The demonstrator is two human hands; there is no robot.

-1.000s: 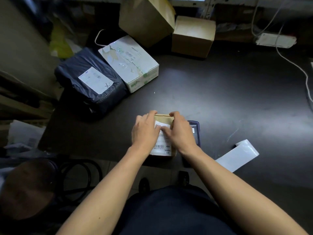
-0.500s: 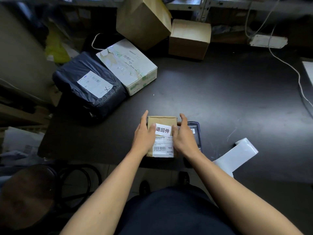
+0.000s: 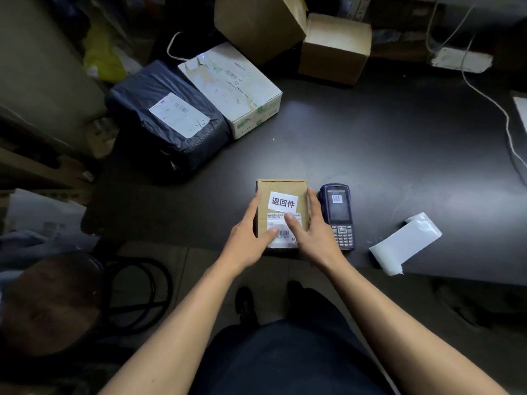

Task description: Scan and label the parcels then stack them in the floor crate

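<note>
Small brown kraft-paper parcel [image 3: 282,195], flat and rectangular, lying at near edge of dark matte table [image 3: 385,143]. On top: white sticker [image 3: 283,203] w/ bold black characters, slightly crooked, just above printed shipping label [image 3: 281,232] w/ barcode. Left hand [image 3: 247,238] along parcel's left side, fingers straight, thumb laid across label. Right hand [image 3: 313,232] along right side, fingers straight, thumb resting on label too; both hands relaxed and spread, flanking parcel, not pinching anything. Just right of parcel, beside right hand's fingers: dark blue handheld scanner [image 3: 338,216], rounded plastic body, lit screen showing barcode, keypad at near end. Further right, near table edge: curled strip of glossy white label backing [image 3: 405,243], loosely rolled, lower end overhanging the edge. Far left of table: black poly mailer [image 3: 168,121], soft, wrinkled, plump, w/ white label; touching its right side, white cardboard box [image 3: 231,86], taped top scuffed and torn, green print on the sides. Behind: big tilted brown carton [image 3: 256,24] leaning over smaller plain brown cube box [image 3: 333,47]. Back right: white power strip [image 3: 459,59] w/ thin white cable [image 3: 499,109] trailing over table. Below table edge: dark trousers, shoes, round stool seat [image 3: 48,303] at lower left.
</note>
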